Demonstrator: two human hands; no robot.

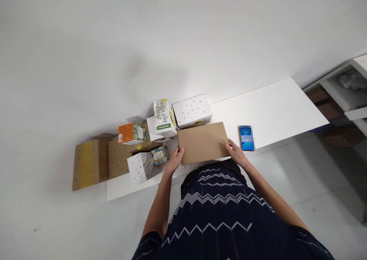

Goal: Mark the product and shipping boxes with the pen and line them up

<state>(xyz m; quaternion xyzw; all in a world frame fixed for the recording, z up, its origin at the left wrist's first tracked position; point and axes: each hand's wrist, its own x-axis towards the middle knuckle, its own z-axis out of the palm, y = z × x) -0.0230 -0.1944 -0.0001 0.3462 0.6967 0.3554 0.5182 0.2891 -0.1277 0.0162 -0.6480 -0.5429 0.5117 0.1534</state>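
A plain brown cardboard box [203,142] is held level in front of my body, over the near edge of the white table. My left hand [175,160] grips its left end, thumb on the top face. At the opposite end my right hand [233,152] closes round the right side, with the fingers partly hidden. Just behind the box lies a white dotted carton [192,111]. A white "Su-per Meal" carton [164,118] stands to its left. Near my left hand, a small green and yellow box [159,155] sits by an open white dotted carton [140,167].
A phone [247,138] with a lit screen lies on the white table [275,103], right of my right hand. An orange-sided small box [130,134] rests on large brown cartons [90,162] at the left end. White shelving [332,94] stands at far right.
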